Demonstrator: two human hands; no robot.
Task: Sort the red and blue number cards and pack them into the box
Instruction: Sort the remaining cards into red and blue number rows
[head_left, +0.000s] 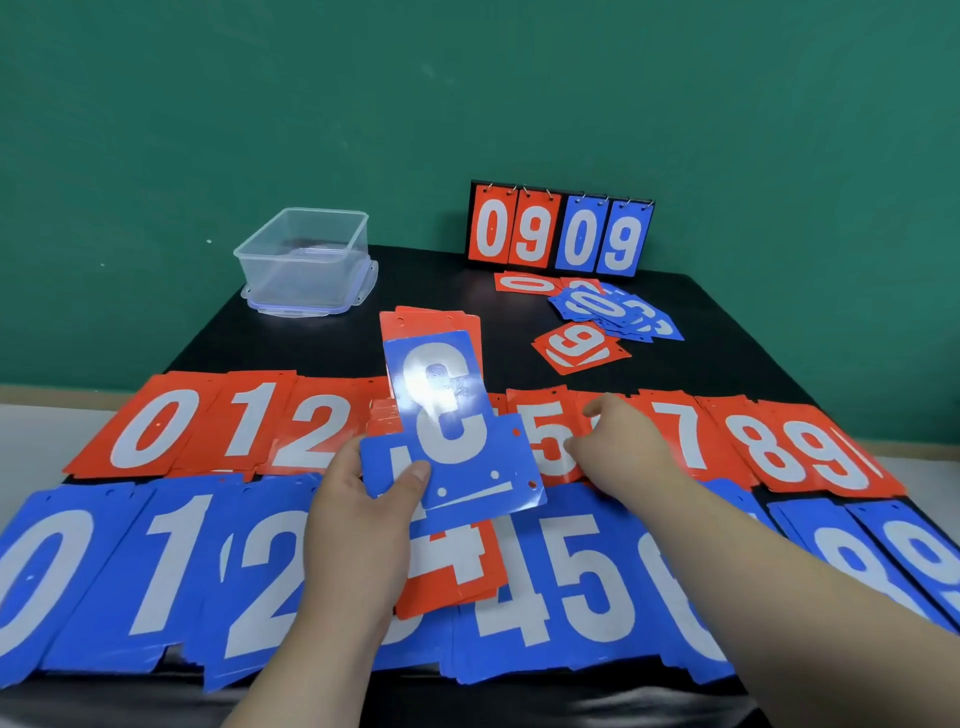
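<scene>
Trouble was the loose card stack (448, 415), pinched by the left hand (363, 514), maybe slipping; right hand (618, 447) was at the red row (156, 426), grip unclear.

Far row of red cards (156, 426) and near row of blue cards (171, 571), all printed with white numerals, on a black counter (441, 280). The box (306, 254) is clear, its lid (311, 310) edged pale lilac. The scoreboard (558, 234) shows two red and two blue panels against a green wall (467, 104).
</scene>
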